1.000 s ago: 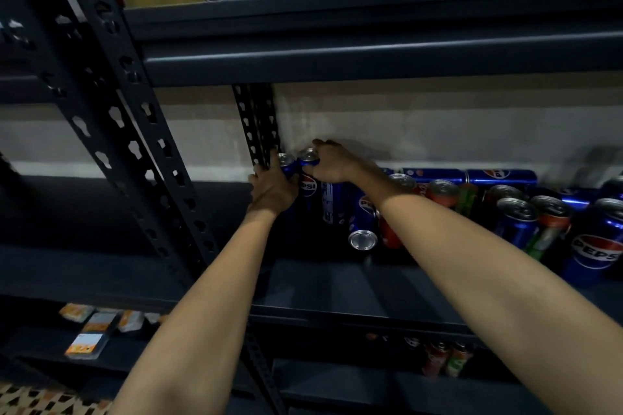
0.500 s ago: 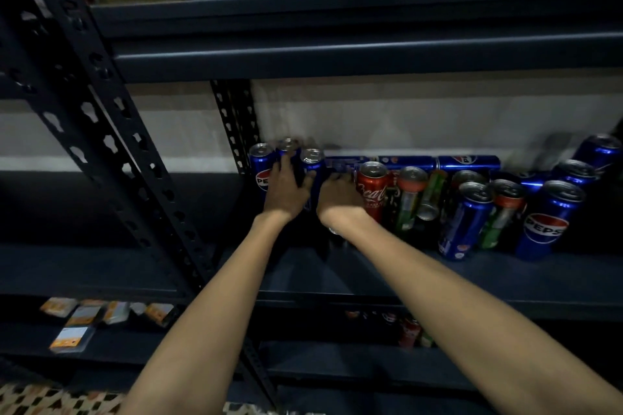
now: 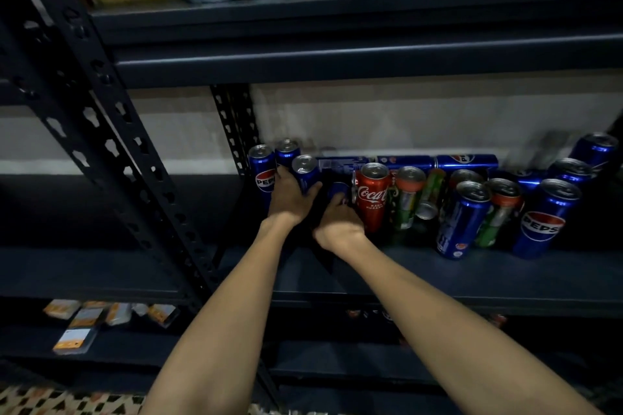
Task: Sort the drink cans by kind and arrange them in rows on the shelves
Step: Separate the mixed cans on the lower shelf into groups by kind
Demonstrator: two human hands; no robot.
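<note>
Both hands work the blue row — left hand (image 3: 290,199) grasps a tall blue aluminium Pepsi can (image 3: 305,172), right hand (image 3: 338,224) clasps another (image 3: 338,191) just beside a red Coca-Cola can (image 3: 372,199); next, probably seat it upright.

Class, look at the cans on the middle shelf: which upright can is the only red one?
The Coca-Cola can, standing just right of the right hand. Its body is red with white script; the other upright cans are blue Pepsi or green with orange tops.
</note>
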